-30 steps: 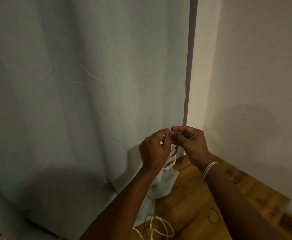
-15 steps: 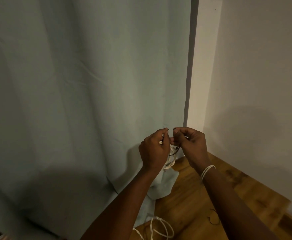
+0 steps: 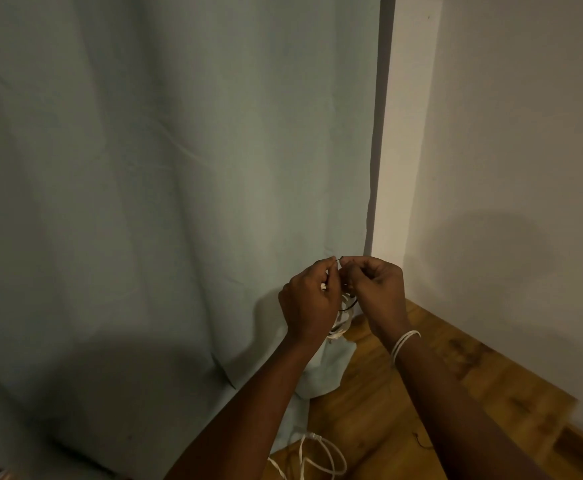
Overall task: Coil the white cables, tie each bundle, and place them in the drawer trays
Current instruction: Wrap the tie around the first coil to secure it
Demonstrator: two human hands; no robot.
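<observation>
White cable bundle (image 3: 341, 318) is hanging between both hands above the wooden surface (image 3: 380, 403). Left hand (image 3: 309, 301) and right hand (image 3: 375, 289) are pinching a thin dark tie (image 3: 349, 307) at its 12 o'clock.

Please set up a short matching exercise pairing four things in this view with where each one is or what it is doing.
Things
1. coiled white cable
2. loose white cable
3. white band
4. black tie

Places or states
A. lying on the wooden table at the bottom edge of the view
B. around the right wrist
C. held up between the left hand and the right hand
D. thin dark strand pinched at the fingertips, looping past the bundle

Pairs: 1-C, 2-A, 3-B, 4-D
</observation>
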